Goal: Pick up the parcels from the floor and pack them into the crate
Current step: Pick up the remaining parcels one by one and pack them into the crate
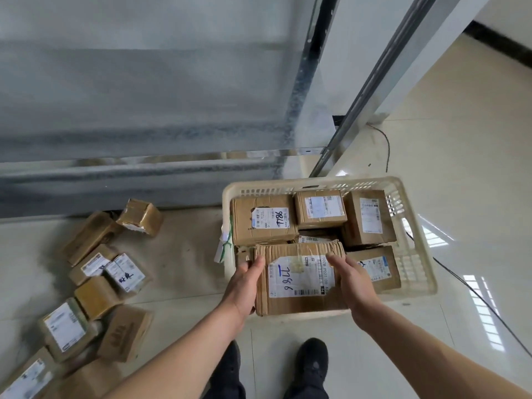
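Cardboard parcel marked 7786 (299, 279) is gripped at both ends by the left hand (244, 286) and right hand (355, 286), held over the crate's (419, 254) near edge. Several parcels are already packed in there. Plenty more (95, 283) are still scattered on the floor left of the crate, so roughly halfway done.

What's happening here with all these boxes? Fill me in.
A person is packing parcels into a cream plastic crate. Both hands, left and right, hold a cardboard parcel marked 7786 over the crate's near edge, above parcels already inside. A scatter of parcels lies on the floor to the left, not yet packed.
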The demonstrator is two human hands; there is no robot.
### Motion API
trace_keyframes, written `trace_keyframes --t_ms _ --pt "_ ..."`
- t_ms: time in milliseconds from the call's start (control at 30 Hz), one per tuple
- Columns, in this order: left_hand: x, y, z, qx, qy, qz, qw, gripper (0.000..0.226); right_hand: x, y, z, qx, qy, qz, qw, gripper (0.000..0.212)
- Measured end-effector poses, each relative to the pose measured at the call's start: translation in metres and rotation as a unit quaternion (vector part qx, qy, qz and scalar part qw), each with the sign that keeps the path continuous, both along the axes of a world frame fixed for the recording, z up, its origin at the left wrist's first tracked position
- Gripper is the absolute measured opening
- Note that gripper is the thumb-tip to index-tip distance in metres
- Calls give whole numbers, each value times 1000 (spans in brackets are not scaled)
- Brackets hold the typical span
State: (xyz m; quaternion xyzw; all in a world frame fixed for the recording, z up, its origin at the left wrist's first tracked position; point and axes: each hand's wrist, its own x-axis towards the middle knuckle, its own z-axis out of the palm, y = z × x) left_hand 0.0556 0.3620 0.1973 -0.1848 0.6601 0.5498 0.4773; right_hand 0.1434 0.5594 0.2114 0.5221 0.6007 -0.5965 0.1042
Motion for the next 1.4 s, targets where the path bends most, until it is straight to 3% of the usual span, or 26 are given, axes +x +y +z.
trace_keyframes --t_ms 67,200,300,567,800,933,1000,1067,1133,1233,1300,1400 --pt "0 13 -30 -11 -6 -2 1000 97 -2 12 -23 -1 -6 7 1000 35" --pt "2 46 -92 -17 -26 0 1000 111 -6 43 -79 3 -10 20 1000 69" --pt "-3 78 -119 -15 -53 1 998 100 -10 71 -127 4 -16 20 1000 74" --pt "-5 139 -219 -19 -101 56 993 60 -28 128 -220 34 -24 46 998 29" --pt "1 168 -256 1 -133 75 988 49 -32 157 -264 49 -27 50 997 46" --pt "-3 183 -268 -5 -146 62 987 87 -30 170 -279 37 -37 49 997 51" --pt "-3 190 -271 -10 -149 60 987 93 -28 175 -289 42 -33 41 998 71" --pt "-2 197 -270 -20 -150 58 987 85 -25 177 -292 54 -32 25 998 87" --pt "0 200 -271 -16 -131 54 990 66 -24 175 -287 70 -42 20 996 90" --pt "1 199 -274 -14 -125 42 991 64 -23 171 -281 82 -59 20 995 82" --pt "-1 199 -273 -15 -131 41 990 58 -21 172 -281 80 -71 42 993 66" --pt "-4 195 -276 -12 -128 40 991 38 -24 170 -280 80 -87 89 989 47"
